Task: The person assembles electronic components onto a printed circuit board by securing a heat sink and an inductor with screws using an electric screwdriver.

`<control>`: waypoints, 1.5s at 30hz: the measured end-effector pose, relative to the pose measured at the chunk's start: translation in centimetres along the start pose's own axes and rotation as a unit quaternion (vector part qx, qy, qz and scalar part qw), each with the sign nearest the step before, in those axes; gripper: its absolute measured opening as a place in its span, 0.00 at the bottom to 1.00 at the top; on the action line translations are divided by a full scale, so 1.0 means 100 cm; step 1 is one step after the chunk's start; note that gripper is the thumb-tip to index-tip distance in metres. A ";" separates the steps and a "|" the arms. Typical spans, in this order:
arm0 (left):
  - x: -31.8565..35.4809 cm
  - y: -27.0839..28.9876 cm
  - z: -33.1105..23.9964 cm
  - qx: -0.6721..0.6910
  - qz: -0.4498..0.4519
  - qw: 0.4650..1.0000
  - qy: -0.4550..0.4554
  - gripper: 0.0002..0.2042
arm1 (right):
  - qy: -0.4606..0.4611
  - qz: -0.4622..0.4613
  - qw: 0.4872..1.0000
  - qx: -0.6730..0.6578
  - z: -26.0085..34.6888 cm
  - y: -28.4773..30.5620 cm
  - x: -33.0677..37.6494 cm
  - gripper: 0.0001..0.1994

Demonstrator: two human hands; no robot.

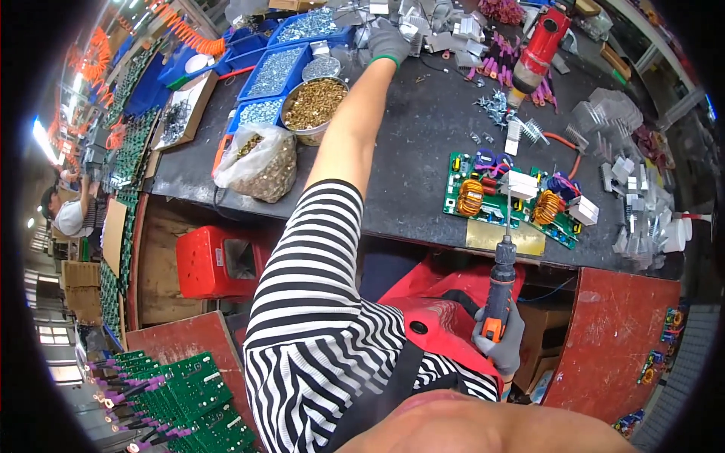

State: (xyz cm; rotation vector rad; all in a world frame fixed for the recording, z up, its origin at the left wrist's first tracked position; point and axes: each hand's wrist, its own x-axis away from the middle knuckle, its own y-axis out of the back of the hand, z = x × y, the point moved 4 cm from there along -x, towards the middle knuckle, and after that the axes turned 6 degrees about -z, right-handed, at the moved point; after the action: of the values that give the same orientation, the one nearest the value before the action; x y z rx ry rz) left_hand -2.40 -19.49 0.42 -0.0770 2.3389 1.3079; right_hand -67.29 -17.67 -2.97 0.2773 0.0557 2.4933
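My left hand [389, 44], in a grey glove with a green cuff, reaches to the far side of the dark bench, at a pile of silver metal heat sinks [468, 30]. Its fingers are too small and hidden among the parts to read. Near my body, my right hand [501, 341], gloved too, is wrapped round a black and orange electric screwdriver [501, 291]. The long bit points away from me, over green circuit boards [461, 205] at the bench's front edge. These carry copper coils [470, 198], dark blue coils and pale metal blocks [519, 184]. Whether the bit touches anything, I cannot tell.
Blue bins [278, 72] of screws, a tub of brass-coloured fasteners [313, 104] and a plastic bag [260, 162] stand left. A red power tool [542, 45] stands far right. Below left are a red stool [215, 260] and stacked green boards [192, 392]. Another person [72, 215] is far left.
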 end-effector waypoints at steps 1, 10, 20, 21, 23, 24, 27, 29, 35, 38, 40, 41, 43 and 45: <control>0.003 -0.001 -0.012 -0.018 -0.026 0.999 -0.022 0.37 | -0.013 -0.007 1.000 0.000 -0.001 0.002 0.002 0.31; 0.117 0.074 0.020 0.203 0.105 0.964 -0.133 0.23 | -0.024 0.019 0.999 -0.029 0.012 0.007 0.004 0.31; 0.203 0.127 0.037 0.263 0.123 0.952 -0.094 0.21 | -0.008 0.022 1.000 -0.014 0.005 0.014 0.015 0.36; 0.214 0.133 0.032 0.387 0.183 0.904 -0.014 0.22 | -0.001 0.020 1.000 -0.008 0.005 0.014 0.016 0.36; 0.235 0.152 0.014 0.459 0.212 0.861 0.052 0.21 | 0.004 0.010 1.000 -0.004 0.002 0.015 0.016 0.36; 0.241 0.159 0.013 0.435 0.199 0.878 0.009 0.20 | 0.010 0.010 1.000 0.002 0.002 0.016 0.017 0.36; 0.248 0.156 0.022 0.392 0.200 0.898 -0.022 0.18 | 0.001 0.017 1.000 -0.004 0.005 0.016 0.017 0.37; 0.245 0.151 0.030 0.214 0.106 0.966 -0.099 0.19 | 0.002 0.013 1.000 -0.014 0.005 0.017 0.018 0.37; 0.268 0.167 0.014 0.410 0.062 0.910 0.003 0.19 | -0.021 0.022 0.999 -0.023 -0.006 0.025 0.019 0.41; 0.271 0.169 0.003 0.359 0.079 0.929 -0.050 0.22 | -0.042 0.018 0.998 -0.048 -0.006 0.026 0.020 0.43; 0.277 0.166 -0.007 0.343 0.077 0.933 -0.073 0.22 | -0.035 0.012 0.998 -0.045 0.000 0.027 0.020 0.43; 0.279 0.166 -0.012 0.326 0.062 0.939 -0.094 0.22 | -0.019 0.016 0.999 -0.040 0.002 0.027 0.021 0.43; 0.278 0.157 -0.014 0.301 0.040 0.946 -0.112 0.22 | -0.009 0.005 0.999 -0.034 -0.001 0.028 0.026 0.43; 0.270 0.149 -0.012 0.191 0.062 0.969 -0.144 0.21 | -0.036 0.003 0.998 -0.045 -0.003 0.029 0.029 0.42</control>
State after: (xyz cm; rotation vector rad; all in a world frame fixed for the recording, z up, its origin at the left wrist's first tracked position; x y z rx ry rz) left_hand -30.90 -7.74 1.56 0.3605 2.3205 0.8311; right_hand -71.31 -18.29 -2.42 0.3300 -0.0874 2.4805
